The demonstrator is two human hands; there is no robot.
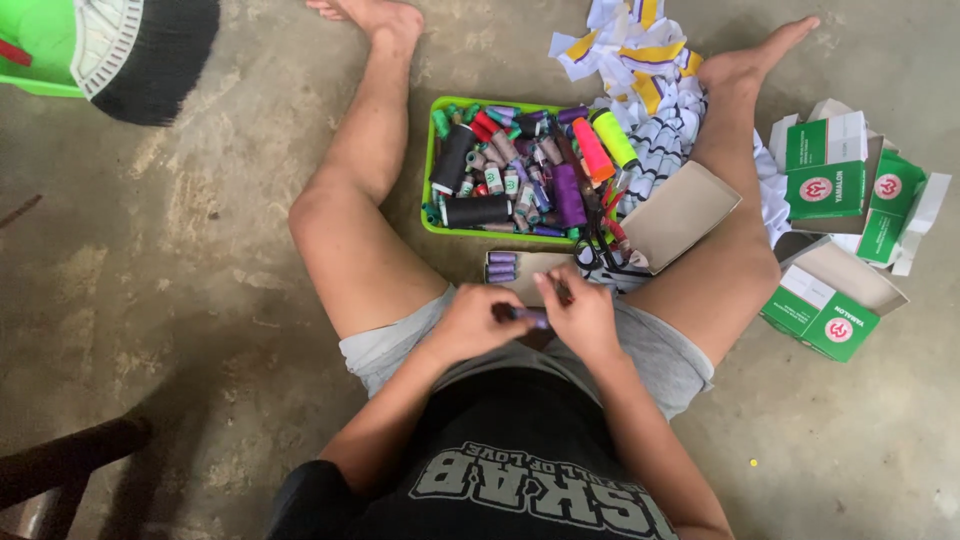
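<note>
Grip: the left hand (pixel 470 322) and the right hand (pixel 583 316) are both closed on one small purple spool (pixel 530 317), pinched between the fingertips, low in front of the lap.
Floor: rough grey concrete floor (pixel 170 280), with pale worn patches.
Far left: a bright green plastic item (pixel 35 45) with a dark rounded shape beside it, in the top corner.
Small box: an open cardboard box (pixel 520 268) lies just above the hands, between the knees; a few purple spools stand in a row at its left end.
Tray: a lime green plastic tray (pixel 428 190), rectangular, is full of thread spools, mostly small cylinders in purple, red and green, with two thick black ones and a neon pink and a neon yellow cone.
Cloth: white fabric (pixel 640 60) with yellow and dark stripes, crumpled, lies right of the tray.
Far right: green and white cartons (pixel 835 185), some open, lie near the right leg.
</note>
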